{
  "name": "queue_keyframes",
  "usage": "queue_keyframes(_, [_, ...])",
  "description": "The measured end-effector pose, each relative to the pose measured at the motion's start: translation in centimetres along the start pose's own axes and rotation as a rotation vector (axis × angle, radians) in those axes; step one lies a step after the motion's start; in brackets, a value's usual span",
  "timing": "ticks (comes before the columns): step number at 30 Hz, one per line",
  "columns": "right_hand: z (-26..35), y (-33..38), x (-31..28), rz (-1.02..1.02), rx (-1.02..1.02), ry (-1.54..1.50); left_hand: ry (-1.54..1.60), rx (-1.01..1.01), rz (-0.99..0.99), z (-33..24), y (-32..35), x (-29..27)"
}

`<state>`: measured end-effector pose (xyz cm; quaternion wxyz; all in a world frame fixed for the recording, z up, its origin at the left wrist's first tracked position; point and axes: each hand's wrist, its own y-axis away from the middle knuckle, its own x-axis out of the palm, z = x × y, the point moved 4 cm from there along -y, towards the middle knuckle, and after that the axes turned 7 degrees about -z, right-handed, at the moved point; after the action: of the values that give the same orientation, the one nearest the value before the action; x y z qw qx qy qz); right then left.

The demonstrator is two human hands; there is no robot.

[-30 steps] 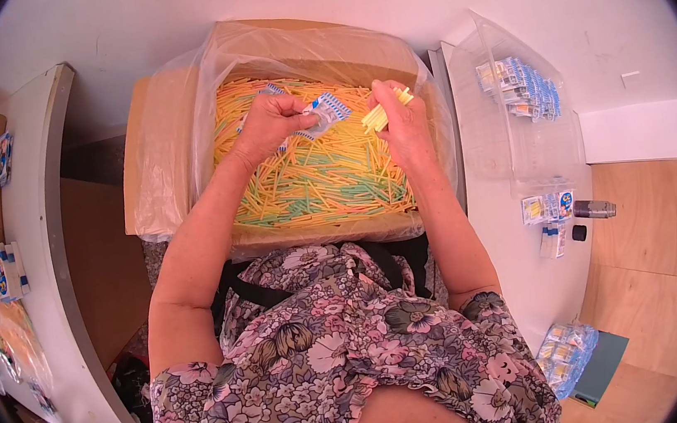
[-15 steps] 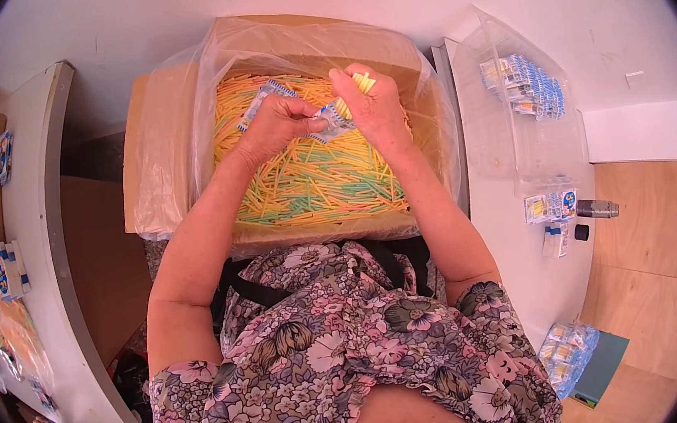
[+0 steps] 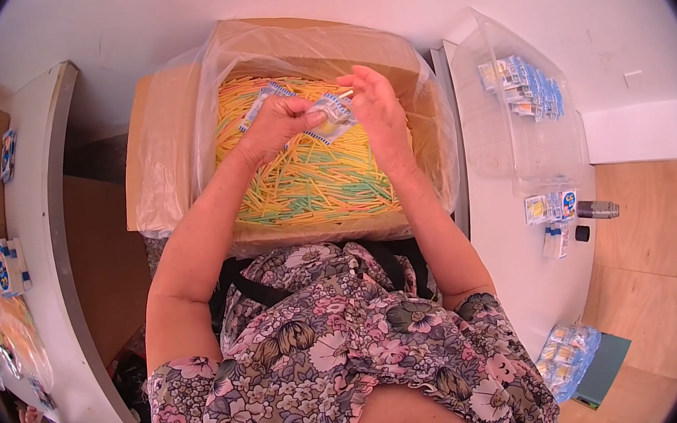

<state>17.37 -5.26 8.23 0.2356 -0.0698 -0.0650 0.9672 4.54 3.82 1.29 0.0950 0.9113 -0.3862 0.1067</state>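
Left hand (image 3: 279,126) is clamped on small blue-and-white packets (image 3: 328,117); right hand (image 3: 377,107) pinches a yellow stick (image 3: 346,94) at the packet mouth, above the lined carton (image 3: 431,142). Misalignment could likely drop the stick among the loose sticks (image 3: 310,181).

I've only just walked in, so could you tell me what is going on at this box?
A person in a floral top stands over a plastic-lined cardboard box full of yellow and green sticks. The left hand grips small blue-and-white packets; the right hand pinches the same bunch. More packets lie in a clear bin on the person's right.
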Motion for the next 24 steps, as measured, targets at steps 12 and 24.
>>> queue_keyframes(12, [-0.5,2.0,0.4,0.028,-0.322,0.374,-0.119,-0.037,0.104,1.9,-0.1,-0.4])
queue_keyframes(24, [4.1,9.9,-6.6,-0.203,-0.494,0.397,-0.361,0.028,-0.045,0.5,0.5,-0.3])
